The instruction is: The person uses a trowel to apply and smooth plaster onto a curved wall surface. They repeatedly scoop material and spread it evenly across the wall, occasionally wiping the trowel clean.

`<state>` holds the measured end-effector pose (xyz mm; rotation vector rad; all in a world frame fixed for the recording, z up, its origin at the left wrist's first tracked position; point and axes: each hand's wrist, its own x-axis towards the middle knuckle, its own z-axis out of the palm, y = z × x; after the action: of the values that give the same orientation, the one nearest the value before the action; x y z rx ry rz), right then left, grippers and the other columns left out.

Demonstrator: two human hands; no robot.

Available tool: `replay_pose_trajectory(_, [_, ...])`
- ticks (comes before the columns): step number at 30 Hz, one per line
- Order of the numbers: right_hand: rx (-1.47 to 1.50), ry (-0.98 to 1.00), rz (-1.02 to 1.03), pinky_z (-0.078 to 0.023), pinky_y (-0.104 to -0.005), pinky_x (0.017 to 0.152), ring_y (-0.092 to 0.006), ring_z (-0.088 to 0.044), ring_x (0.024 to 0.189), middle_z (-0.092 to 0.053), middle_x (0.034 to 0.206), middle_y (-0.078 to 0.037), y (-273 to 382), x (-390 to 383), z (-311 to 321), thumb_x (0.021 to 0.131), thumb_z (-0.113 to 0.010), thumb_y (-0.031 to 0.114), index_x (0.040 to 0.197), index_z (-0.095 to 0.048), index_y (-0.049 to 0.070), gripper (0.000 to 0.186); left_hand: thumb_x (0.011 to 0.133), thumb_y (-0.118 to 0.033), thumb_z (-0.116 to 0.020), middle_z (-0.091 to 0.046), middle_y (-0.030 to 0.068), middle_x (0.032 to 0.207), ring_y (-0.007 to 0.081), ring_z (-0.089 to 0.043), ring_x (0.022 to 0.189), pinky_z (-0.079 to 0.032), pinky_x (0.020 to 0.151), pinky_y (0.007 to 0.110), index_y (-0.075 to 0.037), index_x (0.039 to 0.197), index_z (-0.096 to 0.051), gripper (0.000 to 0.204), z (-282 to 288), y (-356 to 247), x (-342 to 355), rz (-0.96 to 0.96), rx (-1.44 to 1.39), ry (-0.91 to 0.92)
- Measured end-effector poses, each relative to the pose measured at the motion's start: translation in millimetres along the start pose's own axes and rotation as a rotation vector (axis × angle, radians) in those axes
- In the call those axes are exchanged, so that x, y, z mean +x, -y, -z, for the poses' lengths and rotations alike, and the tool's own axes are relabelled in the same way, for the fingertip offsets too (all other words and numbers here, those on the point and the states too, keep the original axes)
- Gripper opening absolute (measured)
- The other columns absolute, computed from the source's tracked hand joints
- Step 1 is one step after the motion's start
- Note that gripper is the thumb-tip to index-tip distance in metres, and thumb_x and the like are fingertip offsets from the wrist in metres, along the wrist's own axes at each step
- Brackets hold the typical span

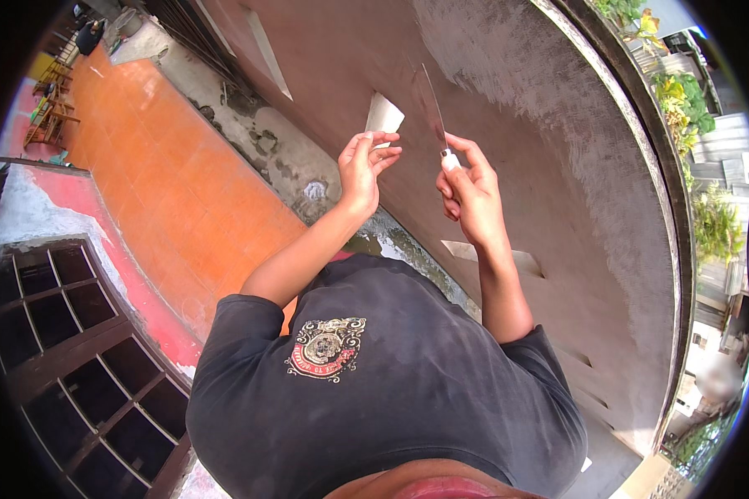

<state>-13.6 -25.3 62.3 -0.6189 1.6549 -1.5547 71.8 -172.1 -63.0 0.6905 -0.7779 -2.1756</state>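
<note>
Here, left hand (362,170) pinching a pale paper square (384,115); right hand (470,193) clenched around a white-handled knife (434,112).

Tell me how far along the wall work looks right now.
Part done: a paler, streaky patch covers the upper wall, the rest stays darker brown. In hand: the right hand grips a thin blade tool, the left hand holds a pale card-like piece. The darker lower area looks untreated.
</note>
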Motion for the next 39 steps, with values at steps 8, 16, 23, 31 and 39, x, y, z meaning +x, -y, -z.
replay_pose_trajectory(8, [0.117,0.001,0.006,-0.028,-0.0207,0.042,-0.0036,-0.034,0.047,-0.047,0.067,0.000,20,-42,51,0.102,-0.056,0.018,0.141,-0.049,0.008,0.041,0.106,-0.023,-0.047,-0.064,0.0135,0.132,0.0224,-0.062,0.117,-0.048,0.104,0.041,-0.004,0.123,-0.060,0.028,-12,-7,12,-0.296,0.235,0.097])
replay_pose_trajectory(16, [0.053,0.116,0.014,-0.032,-0.0208,0.048,-0.0026,-0.038,0.054,-0.047,0.071,0.003,2,-72,47,0.100,-0.056,0.008,0.145,-0.048,0.006,0.045,0.109,-0.028,-0.038,-0.011,0.0147,0.164,0.0301,-0.013,0.151,-0.016,0.123,0.045,-0.003,0.155,-0.021,0.056,-73,14,45,-0.568,0.486,0.128])
replay_pose_trajectory(23, [0.035,-0.024,0.021,-0.034,-0.0214,0.049,-0.0041,-0.040,0.053,-0.051,0.070,0.001,-6,-101,79,0.100,-0.055,0.009,0.145,-0.048,0.006,0.045,0.107,-0.023,-0.038,0.011,0.0216,0.167,0.0342,0.009,0.156,-0.003,0.125,0.047,0.000,0.160,-0.001,0.068,-78,50,42,-0.631,0.565,0.251])
replay_pose_trajectory(31, [0.402,0.096,-0.005,-0.040,-0.0229,0.041,-0.0080,-0.043,0.048,-0.058,0.084,-0.014,-18,-90,76,0.102,-0.051,0.012,0.151,-0.035,0.005,0.052,0.081,-0.007,-0.077,-0.029,0.0263,0.159,0.0424,-0.027,0.150,-0.018,0.122,0.053,-0.003,0.147,-0.036,0.078,-63,42,-25,-1.129,0.923,0.583])
replay_pose_trajectory(39, [0.611,0.030,-0.087,-0.028,-0.0199,0.039,-0.0047,-0.038,0.047,-0.048,0.076,-0.004,-12,-64,47,0.105,-0.044,0.010,0.148,-0.036,0.014,0.044,0.066,-0.011,-0.086,-0.071,0.0154,0.117,0.0324,-0.069,0.106,-0.041,0.110,0.046,-0.003,0.103,-0.069,0.042,-90,35,2,-1.385,0.907,0.321])
